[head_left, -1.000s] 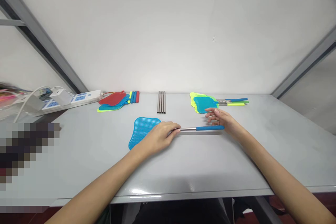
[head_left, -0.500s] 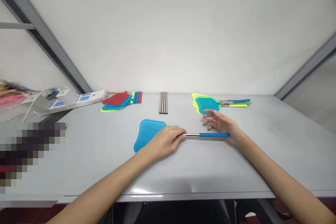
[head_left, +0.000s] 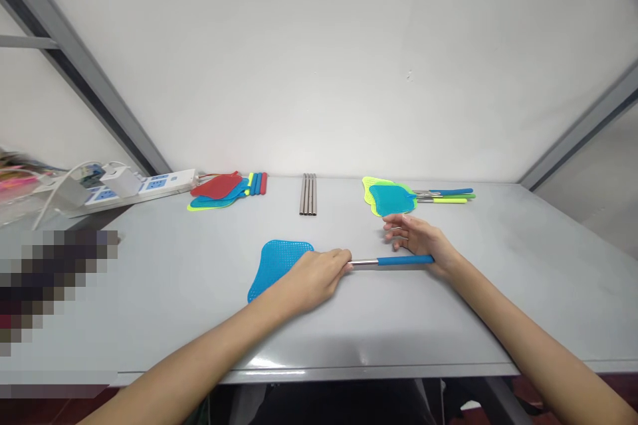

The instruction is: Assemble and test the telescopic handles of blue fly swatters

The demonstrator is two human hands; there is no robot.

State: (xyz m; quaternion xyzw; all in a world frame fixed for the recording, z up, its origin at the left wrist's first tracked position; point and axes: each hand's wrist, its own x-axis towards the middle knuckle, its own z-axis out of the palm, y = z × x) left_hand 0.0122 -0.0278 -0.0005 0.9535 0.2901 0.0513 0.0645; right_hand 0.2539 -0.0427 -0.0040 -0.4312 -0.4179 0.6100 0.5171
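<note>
A blue fly swatter [head_left: 282, 264] with a perforated head, a metal rod and a blue grip spans the space between my hands. My left hand [head_left: 319, 279] is closed around its rod close to the head and covers part of it. The end of the blue grip rests against the palm heel of my right hand [head_left: 413, 238], whose fingers are apart and curved, holding nothing. Beyond the right hand lie stacked swatters, a blue-green one [head_left: 393, 200] over a yellow-green one [head_left: 369, 192], with their handles [head_left: 451, 200] pointing right.
Several metal tubes [head_left: 308, 196] lie side by side at the back of the grey table [head_left: 189, 279]. To their left are loose swatter heads [head_left: 216, 186] and short coloured grips [head_left: 258, 183]. A white power strip [head_left: 159, 184] with plugs runs along the left.
The swatter and my left hand have shifted slightly nearer and left, with the head tilting lower. My right hand stays nearly where it was, fingers still apart.
</note>
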